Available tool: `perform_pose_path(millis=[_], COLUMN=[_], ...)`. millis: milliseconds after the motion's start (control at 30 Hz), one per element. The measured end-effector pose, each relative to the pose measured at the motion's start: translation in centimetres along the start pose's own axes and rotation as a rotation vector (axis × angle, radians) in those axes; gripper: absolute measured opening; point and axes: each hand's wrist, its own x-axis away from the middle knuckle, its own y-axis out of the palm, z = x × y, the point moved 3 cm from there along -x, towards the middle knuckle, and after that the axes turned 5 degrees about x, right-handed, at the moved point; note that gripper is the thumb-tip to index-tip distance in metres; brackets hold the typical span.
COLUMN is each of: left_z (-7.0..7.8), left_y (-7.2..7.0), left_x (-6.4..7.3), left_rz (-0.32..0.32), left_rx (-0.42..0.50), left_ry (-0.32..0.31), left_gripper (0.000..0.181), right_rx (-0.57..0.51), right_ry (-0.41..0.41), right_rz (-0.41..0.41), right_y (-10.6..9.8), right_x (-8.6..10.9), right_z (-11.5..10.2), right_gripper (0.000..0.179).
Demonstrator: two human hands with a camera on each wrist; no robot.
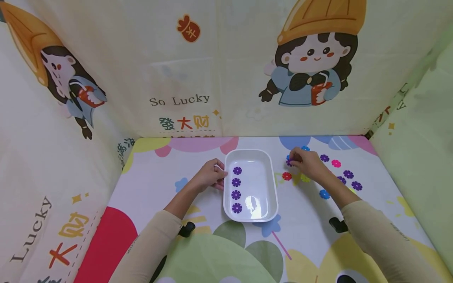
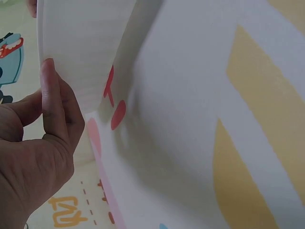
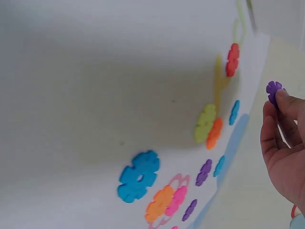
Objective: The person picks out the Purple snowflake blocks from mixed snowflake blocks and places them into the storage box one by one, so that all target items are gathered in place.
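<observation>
Head view: a white tray is set on a printed table cover, and its left rim is gripped by the left hand, with the digits bent about the edge. Inside the tray, along its left side, four purple flower pieces are laid flat in a single column, spaced apart from one another; the rest of its floor is left bare.

To the right of the tray, above the cover, a purple flower piece is pinched between the thumb and forefinger of the right hand; in the right wrist view it is held by its edge, clear of the cover.

Loose flower pieces are scattered on the cover to the right of the tray. Nearest to the tray, a red piece is seen, with a yellow-green piece farther right of it. Still farther right of the tray are placed a blue piece, a pink piece and several purple ones, while orange pieces are shown among them in the right wrist view. Beyond the tray's far end, a patterned backdrop is hung.
</observation>
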Motion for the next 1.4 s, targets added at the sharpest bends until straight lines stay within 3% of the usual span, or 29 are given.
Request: perform_pose_path(millis=[533, 1133, 1400], left_z=[-0.2, 0.0, -0.2], left_y=[0.0, 0.0, -0.1], left_x=[-0.1, 0.0, -0.2], left_rz=[0.007, 0.005, 0.006], left_rx=[0.002, -0.008, -0.015], left_ry=[0.001, 0.0, 0.005], left_gripper=[0.026, 0.024, 0.024], right_rx=[-0.117, -0.137, -0.14], right_ry=[-0.122, -0.3, -0.335], right_rz=[-0.027, -0.2, -0.325], right_y=[-1.9, 0.6, 2.3], right_x=[0.2, 0.8, 0.6], right_z=[-4.1, -9.3, -11.3], right_gripper=[0.017, 0.016, 0.016])
